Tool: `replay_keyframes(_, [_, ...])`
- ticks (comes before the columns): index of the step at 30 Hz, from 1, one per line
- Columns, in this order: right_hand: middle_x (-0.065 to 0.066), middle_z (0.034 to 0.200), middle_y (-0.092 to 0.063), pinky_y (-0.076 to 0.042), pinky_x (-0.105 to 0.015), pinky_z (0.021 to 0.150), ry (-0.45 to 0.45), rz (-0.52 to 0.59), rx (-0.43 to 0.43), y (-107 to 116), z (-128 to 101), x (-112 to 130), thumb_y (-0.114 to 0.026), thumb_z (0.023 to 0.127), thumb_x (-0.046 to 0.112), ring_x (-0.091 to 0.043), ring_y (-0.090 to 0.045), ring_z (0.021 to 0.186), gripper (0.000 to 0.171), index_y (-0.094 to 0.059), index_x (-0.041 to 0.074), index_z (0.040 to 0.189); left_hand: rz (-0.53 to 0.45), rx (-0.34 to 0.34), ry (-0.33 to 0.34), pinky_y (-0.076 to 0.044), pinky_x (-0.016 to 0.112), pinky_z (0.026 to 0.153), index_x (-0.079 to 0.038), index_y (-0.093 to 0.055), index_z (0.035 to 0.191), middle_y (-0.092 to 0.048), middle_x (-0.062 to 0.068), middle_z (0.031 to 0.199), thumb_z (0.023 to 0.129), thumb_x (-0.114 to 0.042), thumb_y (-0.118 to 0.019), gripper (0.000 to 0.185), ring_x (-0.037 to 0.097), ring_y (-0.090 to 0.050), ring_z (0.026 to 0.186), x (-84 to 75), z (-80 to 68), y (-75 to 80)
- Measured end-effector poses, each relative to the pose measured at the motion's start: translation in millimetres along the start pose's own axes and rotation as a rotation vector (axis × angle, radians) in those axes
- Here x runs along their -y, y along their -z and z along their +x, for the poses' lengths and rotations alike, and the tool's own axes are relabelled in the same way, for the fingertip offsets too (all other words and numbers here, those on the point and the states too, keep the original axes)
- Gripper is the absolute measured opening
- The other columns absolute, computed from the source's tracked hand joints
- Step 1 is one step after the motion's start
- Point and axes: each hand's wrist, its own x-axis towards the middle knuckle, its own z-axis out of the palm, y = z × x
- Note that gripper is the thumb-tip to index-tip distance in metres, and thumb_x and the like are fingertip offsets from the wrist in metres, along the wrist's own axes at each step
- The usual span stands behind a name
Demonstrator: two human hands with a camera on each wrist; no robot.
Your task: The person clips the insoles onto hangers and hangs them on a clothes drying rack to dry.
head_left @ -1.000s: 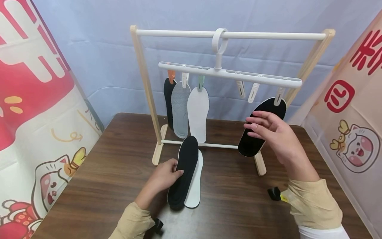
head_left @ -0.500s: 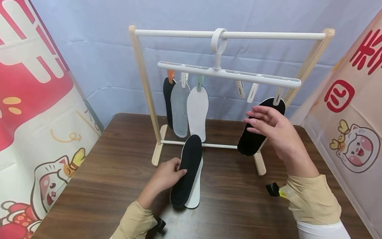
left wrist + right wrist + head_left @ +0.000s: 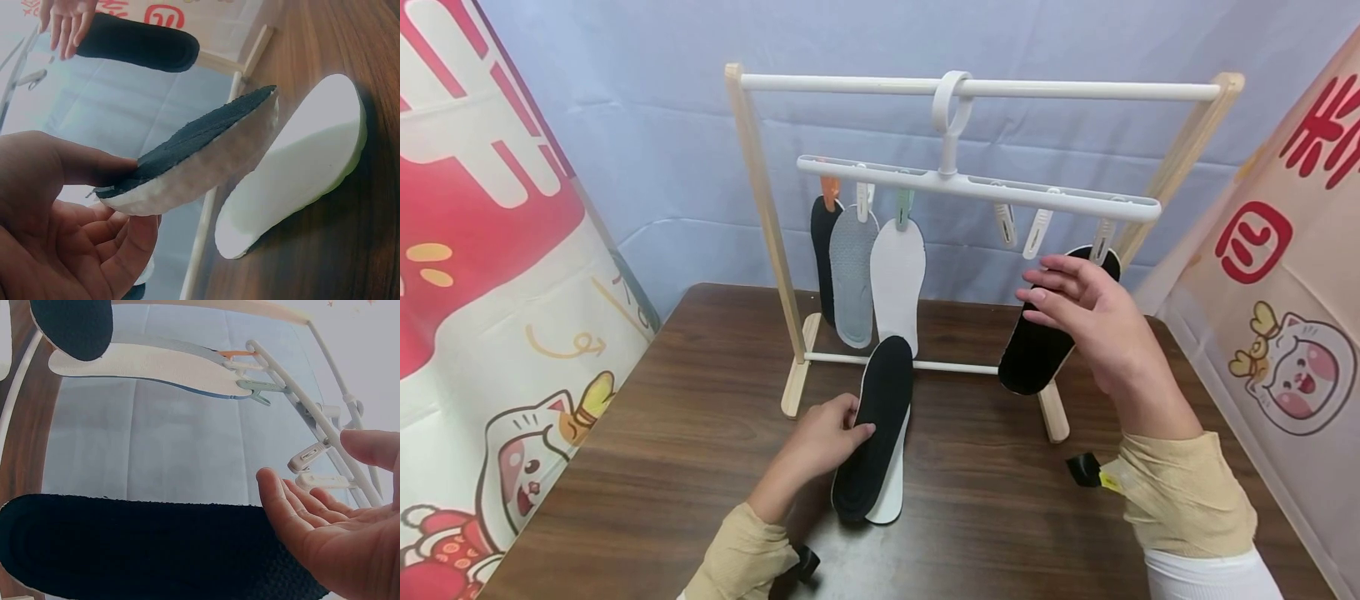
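Observation:
My left hand [image 3: 820, 437] pinches the side edge of a black insole [image 3: 883, 417], thumb on the dark face and fingers under the pale underside. That insole is tilted, its far end raised, and overlaps a white insole [image 3: 312, 150] lying flat on the table. Over on the right, another black insole [image 3: 1033, 358] hangs from a white clip [image 3: 1102, 242]. My right hand [image 3: 1093, 321] is beside it with fingers loosely extended and thumb apart, covering part of it in the head view. In the right wrist view, the fingertips [image 3: 270, 481] are right at the insole's edge.
A wooden rack [image 3: 756, 208] with a white top rod [image 3: 850, 84] carries a white clip hanger [image 3: 887, 175]. On its left side hang a dark insole [image 3: 822, 258], a grey insole [image 3: 852, 275] and a white insole [image 3: 897, 283]. Two white clips [image 3: 1037, 233] hold nothing. Printed cloths flank the table.
My left hand has shifted slightly right and away from me with the black insole, covering more of the white one below. My right hand has risen a little beside the hanging insole.

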Motion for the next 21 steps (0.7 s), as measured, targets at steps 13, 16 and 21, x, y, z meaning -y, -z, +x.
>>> replay_keyframes(13, [0.0, 0.125, -0.061, -0.056, -0.024, 0.086, -0.014, 0.034, -0.007, -1.3, 6.5, 5.0, -0.062, 0.1, 0.005, -0.009, -0.069, 0.107, 0.062, -0.028, -0.01, 0.149, -0.01, 0.012, -0.022, -0.035, 0.029, 0.058, -0.013, -0.05, 0.082, -0.043, -0.004, 0.066, 0.092, -0.024, -0.072, 0.026, 0.014, -0.045, 0.061, -5.1, 1.1, -1.5])
replay_keyframes(16, [-0.001, 0.124, -0.062, -0.056, -0.023, 0.087, -0.016, 0.041, -0.009, -1.3, 8.0, 6.1, -0.062, 0.099, 0.005, -0.009, -0.07, 0.106, 0.063, -0.027, -0.01, 0.15, -0.01, 0.011, -0.034, -0.033, 0.028, 0.057, -0.013, -0.048, 0.08, -0.04, -0.005, 0.064, 0.091, -0.023, -0.072, 0.029, 0.013, -0.043, 0.059, -7.3, 1.0, -1.1])
replay_keyframes(21, [-0.002, 0.122, -0.062, -0.055, -0.022, 0.088, -0.012, 0.046, -0.022, -1.6, 10.6, 7.6, -0.063, 0.099, 0.005, -0.009, -0.07, 0.103, 0.064, -0.027, -0.01, 0.15, -0.017, 0.022, -0.04, -0.033, 0.028, 0.056, -0.014, -0.047, 0.08, -0.039, -0.005, 0.063, 0.092, -0.024, -0.071, 0.029, 0.013, -0.043, 0.058, -10.7, 1.4, -0.7])
